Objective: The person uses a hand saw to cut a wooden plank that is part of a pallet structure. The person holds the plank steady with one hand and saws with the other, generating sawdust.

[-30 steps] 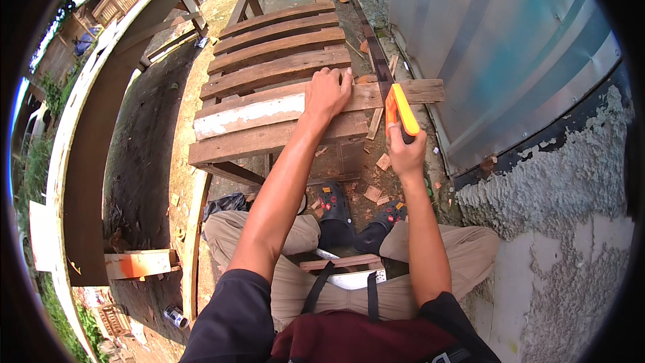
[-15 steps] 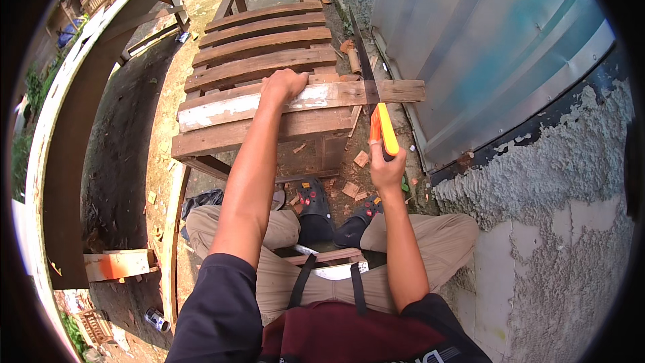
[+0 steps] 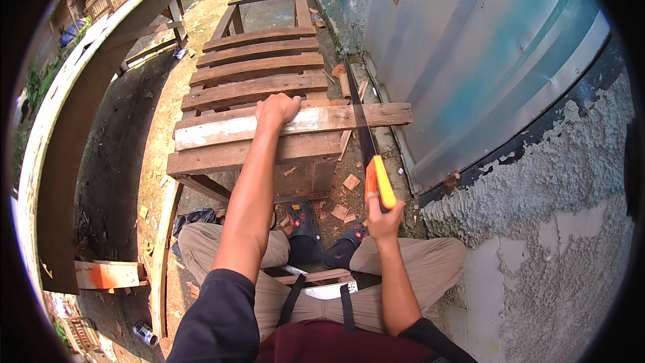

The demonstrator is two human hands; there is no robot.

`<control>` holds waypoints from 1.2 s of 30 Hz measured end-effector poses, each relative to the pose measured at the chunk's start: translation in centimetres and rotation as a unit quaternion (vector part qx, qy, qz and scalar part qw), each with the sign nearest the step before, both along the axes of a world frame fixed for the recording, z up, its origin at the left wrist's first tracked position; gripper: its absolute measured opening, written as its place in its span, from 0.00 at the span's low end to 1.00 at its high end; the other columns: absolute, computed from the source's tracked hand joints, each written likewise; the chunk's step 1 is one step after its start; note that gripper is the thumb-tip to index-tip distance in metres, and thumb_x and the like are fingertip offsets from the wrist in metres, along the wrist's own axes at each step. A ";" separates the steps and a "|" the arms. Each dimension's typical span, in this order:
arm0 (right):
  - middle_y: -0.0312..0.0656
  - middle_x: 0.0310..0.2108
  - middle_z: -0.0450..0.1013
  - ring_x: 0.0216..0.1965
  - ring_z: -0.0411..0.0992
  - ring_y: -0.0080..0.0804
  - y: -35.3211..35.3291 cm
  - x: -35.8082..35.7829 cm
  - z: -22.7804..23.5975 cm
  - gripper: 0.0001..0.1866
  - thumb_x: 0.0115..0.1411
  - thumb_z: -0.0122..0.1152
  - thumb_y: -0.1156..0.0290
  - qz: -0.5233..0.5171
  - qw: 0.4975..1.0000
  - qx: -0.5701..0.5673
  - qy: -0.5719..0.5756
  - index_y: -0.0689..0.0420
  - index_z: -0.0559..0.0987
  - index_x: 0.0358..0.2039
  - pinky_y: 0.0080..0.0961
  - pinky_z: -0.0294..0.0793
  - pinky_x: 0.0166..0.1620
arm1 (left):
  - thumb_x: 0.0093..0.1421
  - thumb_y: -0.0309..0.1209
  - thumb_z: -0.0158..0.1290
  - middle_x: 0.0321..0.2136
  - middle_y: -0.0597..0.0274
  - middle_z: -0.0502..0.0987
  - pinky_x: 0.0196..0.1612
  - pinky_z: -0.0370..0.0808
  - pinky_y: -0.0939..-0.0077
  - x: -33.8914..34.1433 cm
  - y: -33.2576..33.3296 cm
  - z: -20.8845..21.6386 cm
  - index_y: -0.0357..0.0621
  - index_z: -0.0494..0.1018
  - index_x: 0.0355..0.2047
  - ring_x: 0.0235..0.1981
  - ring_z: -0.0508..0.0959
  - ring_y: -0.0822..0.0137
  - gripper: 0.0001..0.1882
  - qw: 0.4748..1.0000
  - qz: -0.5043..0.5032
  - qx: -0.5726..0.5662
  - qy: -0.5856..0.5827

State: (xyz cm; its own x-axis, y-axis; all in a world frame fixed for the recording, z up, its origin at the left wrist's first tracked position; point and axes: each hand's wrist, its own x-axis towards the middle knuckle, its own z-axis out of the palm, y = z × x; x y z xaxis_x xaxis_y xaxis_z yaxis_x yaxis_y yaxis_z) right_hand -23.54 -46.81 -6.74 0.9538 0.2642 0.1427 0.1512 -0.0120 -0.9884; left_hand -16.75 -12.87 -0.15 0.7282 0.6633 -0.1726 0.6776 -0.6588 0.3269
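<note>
Pulled back since half a second ago: right hand (image 3: 384, 218) with the handsaw (image 3: 368, 154) now sits lower and nearer the body, more of the dark blade showing on this side of the plank (image 3: 336, 118). Left hand (image 3: 278, 109) has stayed pressed on that plank.

Right-hand fingers are wrapped fully around the orange-and-yellow saw handle, tight grip. Blade runs up and away, crossing the plank near its right end, close to the wall. Left-hand fingers are curled over the plank's far edge, palm down, pinning it; nothing lifted.

Plank is pale, whitish along its left half, lying crosswise on the near end of a slatted wooden pallet (image 3: 255, 74), right end overhanging toward the wall.

Surface: bare dirt ground (image 3: 158, 154), outdoors, scattered with wood offcuts (image 3: 351, 181) and chips below the cut. Corrugated metal wall (image 3: 470, 60), grey with teal patches, on the right; rough cement base (image 3: 551, 242) under it. Curved weathered board (image 3: 80, 94) sweeps down the left side. Short board with orange paint (image 3: 107, 274) lies lower left. Small drink can (image 3: 144, 333) on the ground at the bottom left, markings too small to tell. Person sits low, knees apart, dark shoes (image 3: 304, 225) on the dirt.
</note>
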 end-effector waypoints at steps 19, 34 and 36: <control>0.45 0.14 0.67 0.16 0.68 0.31 -2.0 -5.2 -2.2 0.10 0.59 0.61 0.75 -0.006 0.994 -0.067 -0.089 0.64 0.74 0.23 0.32 0.64 0.23 | 0.65 0.60 0.49 0.42 0.47 0.82 0.54 0.71 0.52 -2.5 -2.1 -1.8 0.39 0.81 0.41 0.48 0.80 0.47 0.33 0.957 -0.094 0.160 -0.224; 0.31 0.24 0.70 0.26 0.65 0.17 -2.7 -5.5 -1.8 0.11 0.67 0.62 0.68 0.028 0.998 0.048 -0.008 0.65 0.77 0.34 0.21 0.66 0.30 | 0.53 0.66 0.60 0.46 0.49 0.78 0.54 0.68 0.57 -4.6 -2.8 -3.1 0.38 0.75 0.53 0.50 0.75 0.51 0.43 0.897 -0.272 0.235 -0.257; 0.31 0.24 0.70 0.27 0.65 0.16 -2.7 -5.4 -0.9 0.13 0.67 0.63 0.66 0.026 0.997 0.066 0.027 0.65 0.77 0.34 0.21 0.66 0.30 | 0.54 0.66 0.60 0.45 0.47 0.78 0.54 0.68 0.56 -4.4 -2.6 -2.8 0.36 0.75 0.52 0.49 0.75 0.51 0.43 0.897 -0.285 0.234 -0.244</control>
